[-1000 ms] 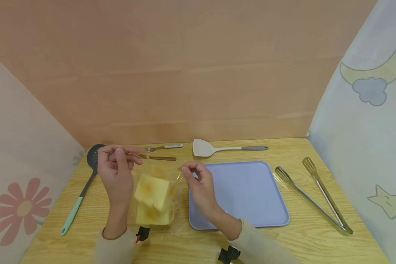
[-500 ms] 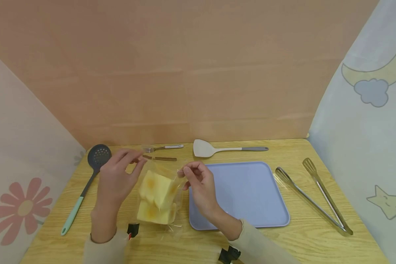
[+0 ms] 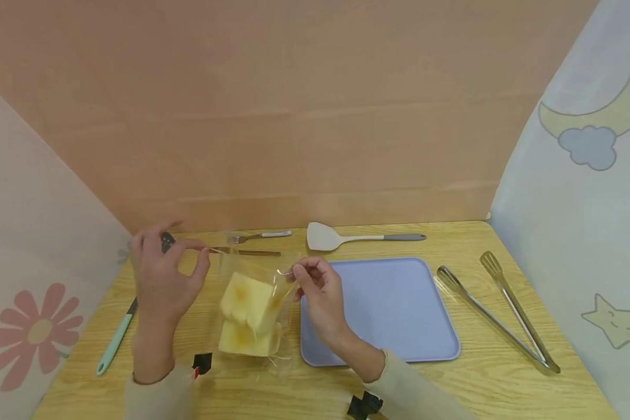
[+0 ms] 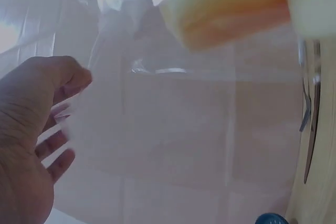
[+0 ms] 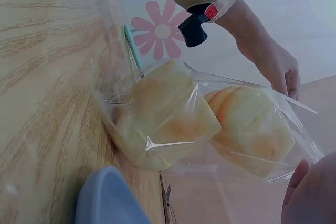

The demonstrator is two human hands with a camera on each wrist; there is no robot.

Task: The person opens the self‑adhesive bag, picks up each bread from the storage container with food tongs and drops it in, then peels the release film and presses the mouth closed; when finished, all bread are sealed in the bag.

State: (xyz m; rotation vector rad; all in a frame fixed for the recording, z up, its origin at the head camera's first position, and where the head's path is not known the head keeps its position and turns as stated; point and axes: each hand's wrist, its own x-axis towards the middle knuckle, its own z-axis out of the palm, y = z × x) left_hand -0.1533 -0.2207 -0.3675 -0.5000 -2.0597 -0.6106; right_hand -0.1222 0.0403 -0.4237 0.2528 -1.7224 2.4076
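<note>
A clear plastic bag (image 3: 284, 286) hangs between my hands, close over the table. Inside it sit pale yellow pieces of bread (image 3: 247, 300) with browned patches, one above the other. My left hand (image 3: 163, 274) pinches the bag's upper left corner between thumb and forefinger, its other fingers spread. My right hand (image 3: 319, 291) pinches the opposite upper edge. Seen from the left wrist, the left hand (image 4: 34, 129) holds the film, with the bread blurred at the top. In the right wrist view, two pieces of bread (image 5: 168, 119) show through the film.
Right of the bag lies a light blue tray (image 3: 383, 315). Behind are a fork (image 3: 259, 235), a thin brown utensil (image 3: 259, 253) and a white spatula (image 3: 325, 236). Metal tongs (image 3: 504, 315) lie far right; a skimmer with a green handle (image 3: 116, 344) is at left, partly hidden.
My left hand has moved left, turned and gone from loose fingers to a pinch, drawing the bag's corner outward. The right hand keeps its pinch almost in place. The bread has tilted slightly.
</note>
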